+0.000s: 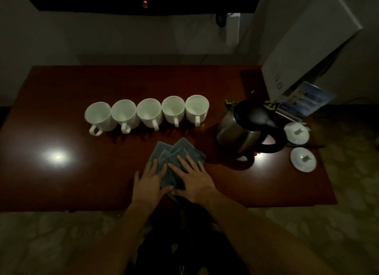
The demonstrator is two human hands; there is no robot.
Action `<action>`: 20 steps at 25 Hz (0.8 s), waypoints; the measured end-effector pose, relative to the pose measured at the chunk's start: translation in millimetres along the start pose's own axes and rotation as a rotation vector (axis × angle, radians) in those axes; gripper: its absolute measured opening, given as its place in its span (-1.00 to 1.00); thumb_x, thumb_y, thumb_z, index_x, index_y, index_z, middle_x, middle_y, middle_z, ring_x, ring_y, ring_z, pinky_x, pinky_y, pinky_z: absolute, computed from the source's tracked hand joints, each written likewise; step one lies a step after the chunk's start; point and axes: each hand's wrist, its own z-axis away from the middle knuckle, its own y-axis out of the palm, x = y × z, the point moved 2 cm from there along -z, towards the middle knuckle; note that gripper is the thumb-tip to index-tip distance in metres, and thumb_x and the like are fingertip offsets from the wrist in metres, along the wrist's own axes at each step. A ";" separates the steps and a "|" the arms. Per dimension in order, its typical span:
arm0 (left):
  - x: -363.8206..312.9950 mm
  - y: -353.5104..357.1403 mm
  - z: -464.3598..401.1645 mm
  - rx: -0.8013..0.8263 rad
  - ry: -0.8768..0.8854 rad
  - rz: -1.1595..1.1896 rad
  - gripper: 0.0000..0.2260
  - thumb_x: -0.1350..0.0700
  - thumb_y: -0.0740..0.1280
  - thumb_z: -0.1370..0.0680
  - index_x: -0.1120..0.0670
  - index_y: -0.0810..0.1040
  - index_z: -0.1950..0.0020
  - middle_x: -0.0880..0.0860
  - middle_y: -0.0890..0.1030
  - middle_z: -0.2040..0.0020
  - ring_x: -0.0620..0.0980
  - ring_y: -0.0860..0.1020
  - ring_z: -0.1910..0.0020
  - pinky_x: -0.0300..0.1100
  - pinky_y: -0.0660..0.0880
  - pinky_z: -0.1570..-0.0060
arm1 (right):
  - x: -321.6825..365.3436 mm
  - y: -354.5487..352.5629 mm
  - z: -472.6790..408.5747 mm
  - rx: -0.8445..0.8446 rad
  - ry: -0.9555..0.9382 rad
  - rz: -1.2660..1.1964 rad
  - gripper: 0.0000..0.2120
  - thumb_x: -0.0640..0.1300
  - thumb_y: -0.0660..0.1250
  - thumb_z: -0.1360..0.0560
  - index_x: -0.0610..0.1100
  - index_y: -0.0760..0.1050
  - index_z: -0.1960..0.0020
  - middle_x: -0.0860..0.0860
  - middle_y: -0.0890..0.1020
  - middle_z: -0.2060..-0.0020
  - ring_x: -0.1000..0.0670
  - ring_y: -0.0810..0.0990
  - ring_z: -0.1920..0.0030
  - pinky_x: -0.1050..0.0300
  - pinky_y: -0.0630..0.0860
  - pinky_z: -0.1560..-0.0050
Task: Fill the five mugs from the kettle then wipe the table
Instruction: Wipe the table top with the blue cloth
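Both the left hand (150,181) and right hand (193,180) press spread, flat fingers on the folded grey-blue cloth (176,153) near the dark red wooden table (61,182)'s near edge; five white ceramic mugs (149,113) line up beyond the fingertips.

Exposure: dim overall, corners and far wall near black. Glare: two bright reflected spots on the glossy surface (61,192), one at the left, one beside the kettle (244,131) base. Shadows: short, dark, falling toward the viewer below the mugs (147,112) and kettle. Distortion: wide-angle bowing of the surface edges. Focus: soft throughout; forearms and floor (307,244) at the bottom blurred. One small red light at top centre.
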 end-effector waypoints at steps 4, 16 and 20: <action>-66.3 -4.3 -19.2 0.033 0.207 -0.050 -0.26 -0.34 0.21 -0.54 -0.19 -0.05 -0.61 -0.01 -0.15 -0.64 -0.01 -0.14 -0.61 0.23 -0.04 -0.51 | -63.7 -4.0 46.4 -0.045 0.151 -0.011 -0.16 0.43 0.16 -0.55 0.27 -0.24 -0.64 0.12 -0.25 -0.66 -0.04 -0.27 -0.65 -0.18 -0.16 -0.63; -31.5 -8.3 -42.5 0.122 0.205 -0.155 0.16 -0.55 0.30 -0.26 -0.17 -0.38 -0.56 -0.07 -0.40 -0.57 0.04 -0.30 -0.58 0.37 0.01 -0.46 | -126.1 6.6 114.3 -0.066 0.293 -0.070 -0.12 0.49 0.17 -0.50 0.33 -0.28 -0.61 0.15 -0.28 -0.64 0.00 -0.33 -0.63 -0.15 -0.26 -0.61; -34.6 -9.8 -43.5 0.158 0.192 -0.137 0.17 -0.50 0.35 -0.28 -0.17 -0.37 -0.57 -0.07 -0.41 -0.57 0.06 -0.32 -0.58 0.41 0.08 -0.43 | -132.2 4.1 120.6 -0.054 0.310 -0.089 -0.12 0.48 0.19 -0.50 0.33 -0.26 -0.61 0.15 -0.32 -0.62 0.01 -0.35 -0.62 -0.16 -0.25 -0.60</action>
